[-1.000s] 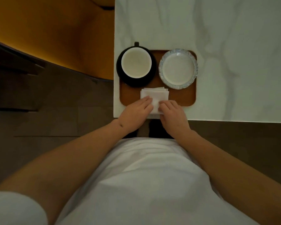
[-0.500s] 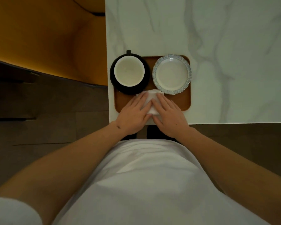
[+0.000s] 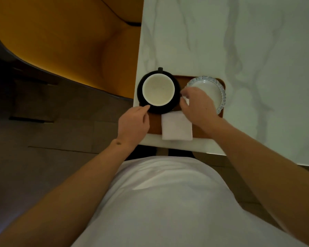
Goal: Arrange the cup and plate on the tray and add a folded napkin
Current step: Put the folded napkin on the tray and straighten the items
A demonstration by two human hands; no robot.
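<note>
The marble bench [image 3: 239, 41] carries a brown tray [image 3: 154, 126] at its near corner, likely for easy reach. At the tray's ten o'clock the white cup [image 3: 158, 90] sits on a black saucer [image 3: 176, 101]; the ruffled plate [image 3: 215, 92] lies at two o'clock, the folded napkin [image 3: 176, 126] at six, overhanging the tray's near edge. The left hand [image 3: 133, 124], fingers straight, touches the saucer's rim at seven o'clock. The right hand [image 3: 197, 104] curls by the saucer's three o'clock edge; whether its grip is grasping it I cannot tell. Probably both are nudging the cup square.

One cup [image 3: 158, 90] on one dark saucer [image 3: 176, 99], one fluted plate [image 3: 217, 90]. One folded napkin [image 3: 176, 126], one wooden tray [image 3: 154, 124]. Two hands: left hand [image 3: 133, 124], right hand [image 3: 198, 105].
</note>
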